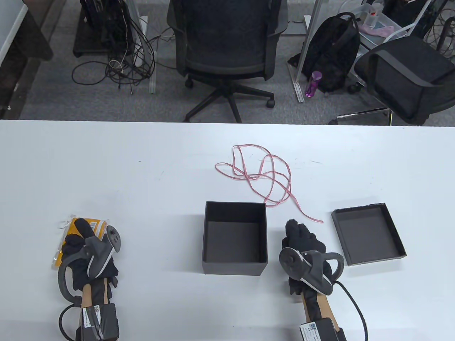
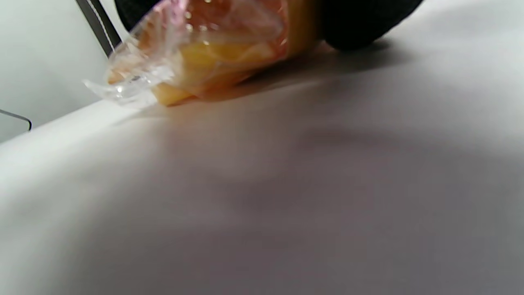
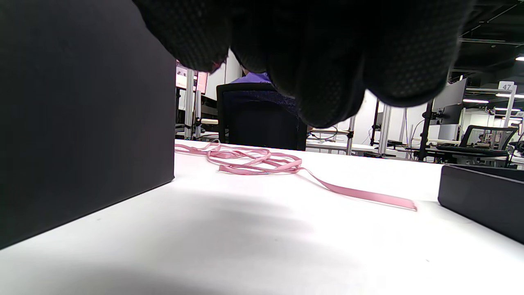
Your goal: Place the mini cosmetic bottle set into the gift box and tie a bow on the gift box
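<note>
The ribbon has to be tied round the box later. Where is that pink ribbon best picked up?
Probably by the loose end of the pink ribbon. It lies straight and flat, apart from the tangle, between the gift box and lid. Pinch from above with the right hand, which is nearest.

Your bottle set – clear plastic pouch, yellow-orange contents – lies flat on table at near left, partly covered from above. Your gift box sits upright mid-table, black, square, open, nothing inside. Its lid rests to right, well apart, inner side up. Pink ribbon sprawls in loose loops just behind box – one free end trails toward lid.
</note>
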`<state>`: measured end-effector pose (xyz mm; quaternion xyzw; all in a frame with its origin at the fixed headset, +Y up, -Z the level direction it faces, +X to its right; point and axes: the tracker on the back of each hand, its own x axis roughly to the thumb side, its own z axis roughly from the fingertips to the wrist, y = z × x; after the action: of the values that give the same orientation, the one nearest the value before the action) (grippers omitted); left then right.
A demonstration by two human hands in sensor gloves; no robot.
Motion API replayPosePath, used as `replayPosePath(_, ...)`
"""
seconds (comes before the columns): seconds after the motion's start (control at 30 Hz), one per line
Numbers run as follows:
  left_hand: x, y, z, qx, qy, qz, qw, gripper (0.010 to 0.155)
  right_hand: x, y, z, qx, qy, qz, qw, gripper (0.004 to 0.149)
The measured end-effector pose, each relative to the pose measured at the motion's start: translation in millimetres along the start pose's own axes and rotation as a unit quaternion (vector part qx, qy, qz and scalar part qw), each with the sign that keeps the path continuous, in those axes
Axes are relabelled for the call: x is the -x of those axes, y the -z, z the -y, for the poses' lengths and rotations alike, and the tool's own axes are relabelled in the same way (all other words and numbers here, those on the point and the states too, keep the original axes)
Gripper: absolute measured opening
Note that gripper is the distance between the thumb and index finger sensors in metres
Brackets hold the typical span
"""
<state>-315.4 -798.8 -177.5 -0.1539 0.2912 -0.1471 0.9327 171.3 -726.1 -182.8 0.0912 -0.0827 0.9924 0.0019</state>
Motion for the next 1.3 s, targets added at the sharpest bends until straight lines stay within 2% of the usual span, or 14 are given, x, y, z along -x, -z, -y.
replayPosePath(0.2,-14,0,3,-0.003,0.102,0.024,0.995,0.092,1,0,-1,0.002,0.002,0.0,1.0,0.057)
replayPosePath(0.33,-18,0,6,-0.006,0.122,0.036,0.992,0.082,2,0,-1,0.002,0.005,0.0,1.0,0.058)
replayPosePath(0.43,-18,0,7,-0.009,0.133,0.043,0.99,0.07,2,0,-1,0.0,0.009,0.002,1.0,0.058)
replayPosePath(0.5,-17,0,7,-0.01,0.136,0.044,0.99,0.055,1,0,-2,-0.001,0.011,0.004,1.0,0.058)
replayPosePath(0.53,-18,0,6,-0.01,0.135,0.044,0.99,0.054,1,0,-2,-0.001,0.011,0.004,1.0,0.058)
replayPosePath(0.7,-15,4,8,-0.021,0.117,0.048,0.992,0.054,1,0,-3,-0.003,0.013,0.005,1.0,0.058)
replayPosePath(1.03,3,7,4,-0.042,0.023,0.031,0.998,0.066,1,0,-3,-0.002,0.012,0.005,1.0,0.059)
replayPosePath(1.3,-6,7,6,-0.056,0.102,0.03,0.993,0.073,1,0,-3,-0.002,0.009,0.007,1.0,0.059)
